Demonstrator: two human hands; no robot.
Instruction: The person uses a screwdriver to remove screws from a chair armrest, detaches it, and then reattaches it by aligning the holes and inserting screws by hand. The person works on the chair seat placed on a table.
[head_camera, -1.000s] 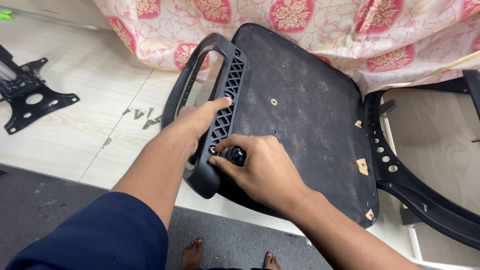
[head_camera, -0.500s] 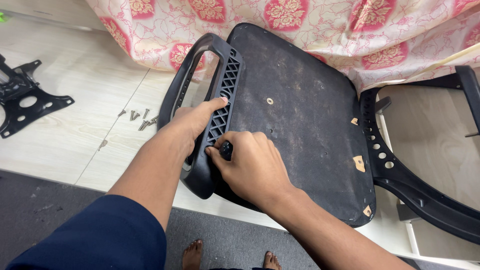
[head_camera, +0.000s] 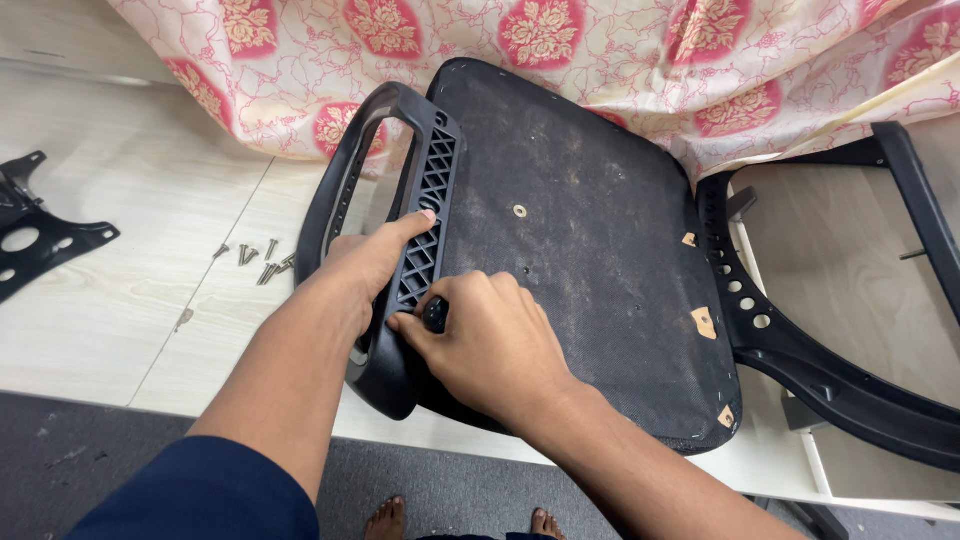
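An upturned black chair seat (head_camera: 590, 260) lies on the pale floor, its dusty underside facing up. A black plastic armrest (head_camera: 380, 150) with a lattice base sits along its left edge. My left hand (head_camera: 365, 262) presses on the lattice, index finger stretched along it. My right hand (head_camera: 490, 340) is closed round a small black tool handle (head_camera: 436, 314) standing at the lower part of the armrest base. What the tool's tip touches is hidden by my fingers.
Several loose screws (head_camera: 262, 262) lie on the floor left of the armrest. A black metal bracket (head_camera: 35, 245) rests at the far left. A second black armrest (head_camera: 800, 350) lies to the right. Floral cloth (head_camera: 560, 50) drapes behind. My bare toes (head_camera: 455, 520) show below.
The view has shifted slightly. My right hand has kept working on the tool handle at the armrest base with small finger movements. My left hand stays on the lattice.
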